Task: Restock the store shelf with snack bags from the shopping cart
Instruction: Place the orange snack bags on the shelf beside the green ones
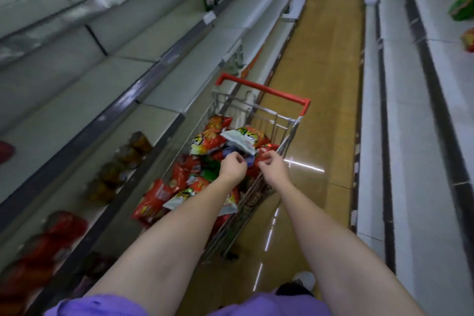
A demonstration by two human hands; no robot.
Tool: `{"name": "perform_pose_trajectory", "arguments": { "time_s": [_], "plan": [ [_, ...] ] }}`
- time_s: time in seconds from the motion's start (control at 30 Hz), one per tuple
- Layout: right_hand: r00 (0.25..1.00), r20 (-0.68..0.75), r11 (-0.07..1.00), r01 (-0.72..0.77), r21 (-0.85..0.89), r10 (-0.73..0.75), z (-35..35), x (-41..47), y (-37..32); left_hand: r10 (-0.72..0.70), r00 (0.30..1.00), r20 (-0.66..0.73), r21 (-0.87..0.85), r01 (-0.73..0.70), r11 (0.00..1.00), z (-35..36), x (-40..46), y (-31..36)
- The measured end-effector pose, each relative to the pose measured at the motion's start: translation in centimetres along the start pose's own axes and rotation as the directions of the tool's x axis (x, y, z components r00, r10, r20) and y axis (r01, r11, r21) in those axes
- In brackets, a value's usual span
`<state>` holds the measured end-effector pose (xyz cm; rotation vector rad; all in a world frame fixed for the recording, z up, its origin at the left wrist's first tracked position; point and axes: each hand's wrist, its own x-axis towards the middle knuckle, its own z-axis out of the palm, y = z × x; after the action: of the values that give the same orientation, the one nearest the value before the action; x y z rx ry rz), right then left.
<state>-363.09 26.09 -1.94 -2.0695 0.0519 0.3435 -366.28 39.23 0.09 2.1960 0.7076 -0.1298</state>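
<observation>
While reaching into the wire shopping cart with the red handle (pixel 256 161), both hands hovered over the heaped red and orange snack bags (pixel 205 141); left hand (pixel 232 167) fingers curled, seemingly pinching a blue-edged bag; right hand (pixel 272 165) fingers loosely curled, grip unclear. Risked a slip; too shallow a pinch, bags crowded; grey store shelf (pixel 164 100) just beside, left.

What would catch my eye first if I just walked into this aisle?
Probably the shopping cart with its red handle, in the middle of the aisle, heaped with bright red and orange snack bags. Both bare arms reach over it, the left hand and right hand with fingers curled just above the pile. The long shelves on both sides look mostly bare.
</observation>
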Motion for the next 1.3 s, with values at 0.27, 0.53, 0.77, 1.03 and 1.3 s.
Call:
{"name": "perform_pose_trajectory", "arguments": {
  "time_s": [0.27,0.53,0.77,1.03,1.3],
  "plan": [
    [0.997,0.067,0.991,0.034,-0.131,-0.025,6.3,-2.3,-0.5,-0.216,0.974,-0.068,-0.199,0.199,0.960,-5.7,-0.9,-8.5],
    [0.993,0.009,0.974,0.120,-0.191,-0.121,6.0,4.4,-2.8,-0.315,0.947,-0.059,-0.235,0.294,0.927,-5.1,4.4,-5.9],
    [0.987,0.036,0.952,0.163,-0.261,-0.159,2.7,12.9,-2.6,-0.313,0.948,0.062,-0.060,0.316,0.947,-1.5,11.8,0.6],
    [0.898,0.437,0.922,0.210,-0.325,-0.051,3.1,20.2,-2.0,-0.490,0.863,0.122,-0.202,0.505,0.839,2.1,17.2,3.0],
    [0.891,0.449,0.913,0.238,-0.332,-0.068,6.5,20.4,-3.2,-0.545,0.830,0.119,-0.511,0.522,0.683,0.1,17.5,-1.6]
  ]
}}
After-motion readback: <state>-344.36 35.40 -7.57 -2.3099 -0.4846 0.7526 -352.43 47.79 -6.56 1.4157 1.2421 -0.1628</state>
